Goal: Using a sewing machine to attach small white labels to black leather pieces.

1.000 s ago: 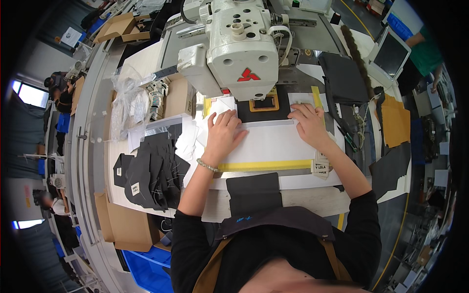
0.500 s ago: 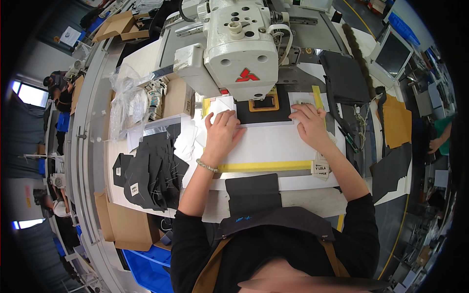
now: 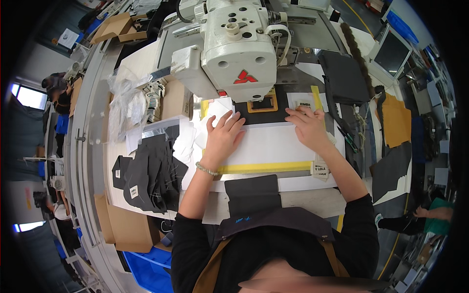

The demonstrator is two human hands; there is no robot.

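Observation:
My left hand (image 3: 223, 139) lies with fingers spread at the left front corner of a dark fabric piece (image 3: 278, 116), its fingertips on or just above the fabric edge. My right hand (image 3: 309, 129) rests opposite, fingers apart, beside the fabric's right edge and just in front of a small printed label (image 3: 304, 103). The fabric sits beneath the white sewing machine head (image 3: 239, 63), inside whose reach a yellow-orange clamp frame (image 3: 275, 105) presses on it. Under both hands extends a white sheet (image 3: 268, 141) edged with yellow tape (image 3: 266, 167). Neither hand holds anything visible.
Left of the sheet are stacked dark fabric pieces (image 3: 154, 171), a crumpled clear plastic bag (image 3: 126, 105) and a cardboard box (image 3: 176, 100) with bundled labels. At right are folded black fabric (image 3: 342, 75), thread snips (image 3: 348, 136) and loose labels (image 3: 320, 169). Another person's green sleeve (image 3: 439, 215) shows far right.
My left fingers have shifted slightly right, onto the fabric's corner. My right hand has moved slightly left and down, uncovering more of the label. The person in green has moved nearer along the aisle.

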